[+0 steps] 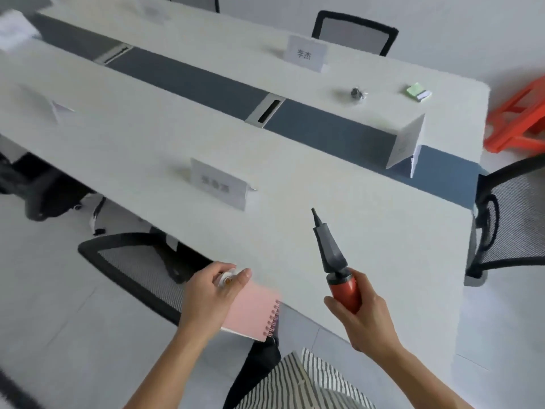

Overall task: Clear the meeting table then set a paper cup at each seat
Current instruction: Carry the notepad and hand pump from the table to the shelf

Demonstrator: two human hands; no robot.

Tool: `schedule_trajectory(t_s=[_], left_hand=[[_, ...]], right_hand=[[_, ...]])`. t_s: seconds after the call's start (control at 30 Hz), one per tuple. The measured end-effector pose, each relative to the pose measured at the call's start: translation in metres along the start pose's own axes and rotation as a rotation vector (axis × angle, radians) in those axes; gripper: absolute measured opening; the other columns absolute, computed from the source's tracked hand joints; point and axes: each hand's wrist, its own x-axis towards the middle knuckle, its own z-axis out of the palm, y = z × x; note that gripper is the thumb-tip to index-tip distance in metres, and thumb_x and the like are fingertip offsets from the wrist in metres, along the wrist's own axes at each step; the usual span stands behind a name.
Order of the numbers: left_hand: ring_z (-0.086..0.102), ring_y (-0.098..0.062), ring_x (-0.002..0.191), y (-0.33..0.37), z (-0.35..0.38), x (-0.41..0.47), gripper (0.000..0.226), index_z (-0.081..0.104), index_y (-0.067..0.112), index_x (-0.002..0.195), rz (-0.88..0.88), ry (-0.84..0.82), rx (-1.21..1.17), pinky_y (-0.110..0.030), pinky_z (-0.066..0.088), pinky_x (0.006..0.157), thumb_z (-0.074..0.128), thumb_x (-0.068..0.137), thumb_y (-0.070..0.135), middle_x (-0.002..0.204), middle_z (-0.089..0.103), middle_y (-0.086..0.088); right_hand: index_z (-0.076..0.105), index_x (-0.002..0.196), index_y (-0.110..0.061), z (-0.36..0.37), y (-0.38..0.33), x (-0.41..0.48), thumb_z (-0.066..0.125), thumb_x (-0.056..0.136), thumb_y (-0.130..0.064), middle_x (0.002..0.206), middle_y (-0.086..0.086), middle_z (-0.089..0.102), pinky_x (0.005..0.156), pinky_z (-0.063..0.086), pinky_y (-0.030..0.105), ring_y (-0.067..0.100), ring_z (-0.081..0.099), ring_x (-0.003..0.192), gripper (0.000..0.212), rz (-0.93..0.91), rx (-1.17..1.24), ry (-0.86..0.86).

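My left hand [211, 293] grips a pink notebook [253, 312] and a small white roll [227, 277] over the near table edge; my right hand [358, 312] is clenched on a red-handled pump [333, 255], nozzle pointing away. What remains, a dark clip [357, 93] and a green sticky pad [418, 91], lies far across the table [132, 143] on my right, nearer that hand, though both are full.

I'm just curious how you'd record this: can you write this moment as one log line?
phase: clearing | left hand: pink notebook plus small roll | right hand: red-handled pump | left on table: green pad, dark clip | cups: none
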Motion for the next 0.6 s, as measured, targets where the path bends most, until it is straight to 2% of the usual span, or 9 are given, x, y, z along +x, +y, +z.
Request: schedule_trajectory(t_s=[0.07, 0.23, 0.37, 0.47, 0.6], left_hand=[[0.068, -0.015, 0.08, -0.021, -0.015, -0.04, 0.031, 0.071, 0.021, 0.09, -0.074, 0.091, -0.016, -0.026, 0.048, 0.065, 0.077, 0.076, 0.048, 0.082, 0.073, 0.001], [0.068, -0.016, 0.075, -0.065, -0.064, -0.125, 0.03, 0.068, 0.023, 0.088, -0.233, 0.311, -0.034, -0.026, 0.05, 0.059, 0.074, 0.074, 0.049, 0.08, 0.071, 0.003], [0.069, -0.019, 0.075, -0.101, -0.111, -0.164, 0.027, 0.066, 0.024, 0.091, -0.353, 0.456, -0.123, -0.032, 0.055, 0.058, 0.074, 0.078, 0.047, 0.084, 0.07, 0.002], [0.069, -0.019, 0.074, -0.133, -0.154, -0.186, 0.034, 0.07, 0.022, 0.088, -0.395, 0.573, -0.193, -0.035, 0.056, 0.059, 0.072, 0.069, 0.05, 0.083, 0.072, 0.004], [0.066, -0.013, 0.071, -0.182, -0.226, -0.218, 0.015, 0.07, 0.021, 0.089, -0.462, 0.678, -0.212, -0.026, 0.05, 0.053, 0.073, 0.083, 0.035, 0.084, 0.07, 0.005]], right_hand=[[0.047, 0.113, -0.039, 0.009, 0.004, -0.014, 0.071, 0.081, -0.028, 0.064, 0.003, 0.059, 0.038, 0.036, 0.022, 0.009, 0.038, 0.032, 0.041, -0.027, -0.039, -0.108], [0.049, 0.109, -0.042, 0.051, -0.008, -0.051, 0.073, 0.078, -0.028, 0.061, 0.002, 0.06, 0.041, 0.036, 0.023, 0.009, 0.044, 0.033, 0.041, -0.129, -0.153, -0.294], [0.049, 0.107, -0.045, 0.107, -0.037, -0.071, 0.074, 0.076, -0.031, 0.07, -0.006, 0.06, 0.044, 0.037, 0.02, 0.005, 0.049, 0.041, 0.042, -0.227, -0.242, -0.441], [0.049, 0.114, -0.039, 0.164, -0.065, -0.082, 0.075, 0.076, -0.033, 0.077, -0.005, 0.063, 0.046, 0.044, 0.021, 0.011, 0.055, 0.051, 0.046, -0.273, -0.307, -0.537], [0.046, 0.114, -0.04, 0.255, -0.11, -0.106, 0.075, 0.079, -0.032, 0.085, -0.001, 0.065, 0.049, 0.055, 0.026, 0.021, 0.065, 0.062, 0.046, -0.314, -0.351, -0.666]])
